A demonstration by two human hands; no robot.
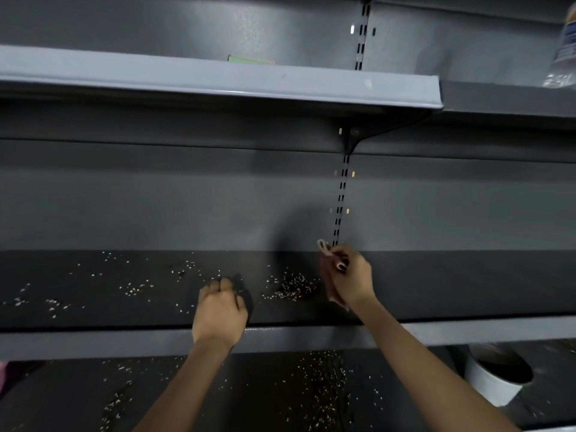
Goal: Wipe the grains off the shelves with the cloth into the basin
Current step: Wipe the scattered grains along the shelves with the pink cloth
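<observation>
Grains (294,286) heaped on middle shelf (467,330), just left of cloth (327,275) pinched in right hand (353,282). Left hand (219,310), fingers curled, apparently holding nothing, rests left of heap. Best sweep: one low stroke over the front lip; basin (495,381) sits below-right, so bring it under first.

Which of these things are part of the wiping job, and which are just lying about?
Job: cloth in right hand; grains on the shelf; white basin lower right; left hand.
Lying about: green item and plastic bottle on the upper shelf.
</observation>
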